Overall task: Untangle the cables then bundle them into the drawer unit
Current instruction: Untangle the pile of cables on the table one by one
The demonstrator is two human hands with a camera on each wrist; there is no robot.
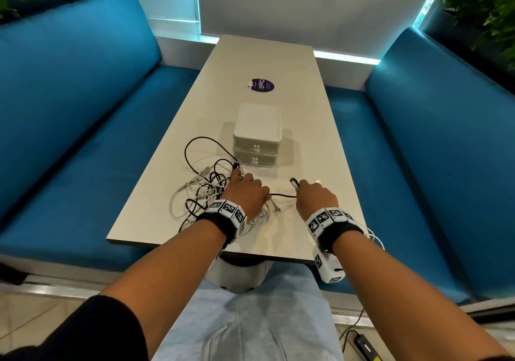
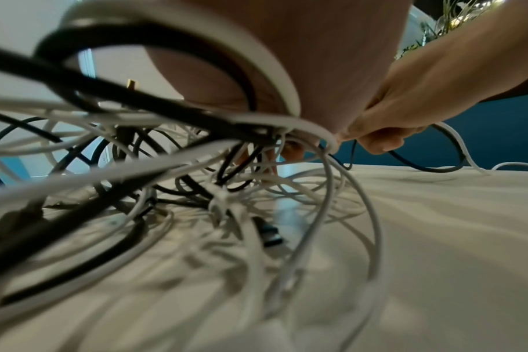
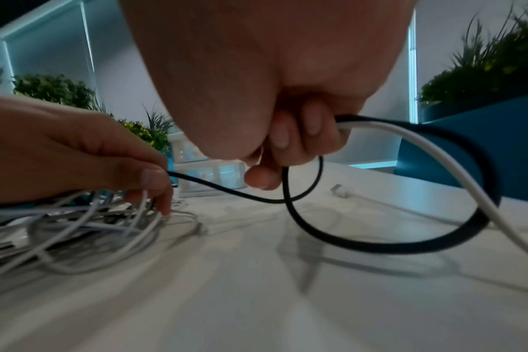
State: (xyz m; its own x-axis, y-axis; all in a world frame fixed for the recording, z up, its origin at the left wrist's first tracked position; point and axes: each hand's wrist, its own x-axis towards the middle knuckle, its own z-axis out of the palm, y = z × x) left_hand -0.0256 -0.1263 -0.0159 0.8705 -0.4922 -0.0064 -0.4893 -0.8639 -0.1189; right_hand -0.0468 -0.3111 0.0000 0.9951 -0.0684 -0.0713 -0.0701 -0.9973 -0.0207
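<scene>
A tangle of black and white cables (image 1: pixel 203 193) (image 2: pixel 166 166) lies on the table (image 1: pixel 264 62) in front of the white two-drawer unit (image 1: pixel 257 134) (image 3: pixel 208 173), whose drawers are both closed. My left hand (image 1: pixel 246 193) (image 3: pixel 85 152) rests on the tangle's right side with its fingers curled into the cables. A black cable (image 1: pixel 281 195) (image 3: pixel 377 247) runs from under those fingers to my right hand (image 1: pixel 315 197) (image 3: pixel 286 143) (image 2: pixel 407 102). The right hand grips this black cable together with a white cable (image 3: pixel 422 147). The black plug (image 1: pixel 294 182) sticks out past its thumb.
Blue benches (image 1: pixel 83 109) (image 1: pixel 432 151) line both long sides of the table. A purple sticker (image 1: pixel 262 85) lies beyond the drawer unit. A loose white connector (image 1: pixel 277 207) lies between my hands. Plants stand in the far corners.
</scene>
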